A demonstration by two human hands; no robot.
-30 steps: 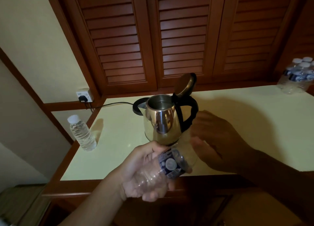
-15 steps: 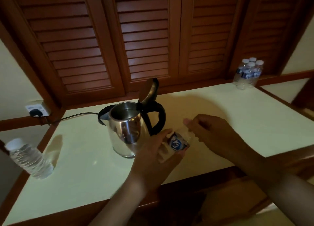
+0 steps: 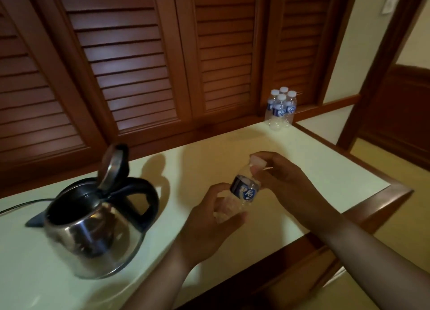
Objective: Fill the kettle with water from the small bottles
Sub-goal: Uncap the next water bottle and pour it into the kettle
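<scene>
left hand [image 3: 210,219] wrapped round the small bottle [image 3: 242,193] at centre frame, steadying it so your right hand [image 3: 286,184] fingers can pinch the cap [image 3: 257,162] | kettle [image 3: 93,226] lower left on the bench [image 3: 314,160], lid up, ready for pouring | label blue, maybe "KS", too blurry

Bare counter [image 3: 314,160] lies between kettle [image 3: 93,235] and far bottle cluster [image 3: 280,110].
</scene>
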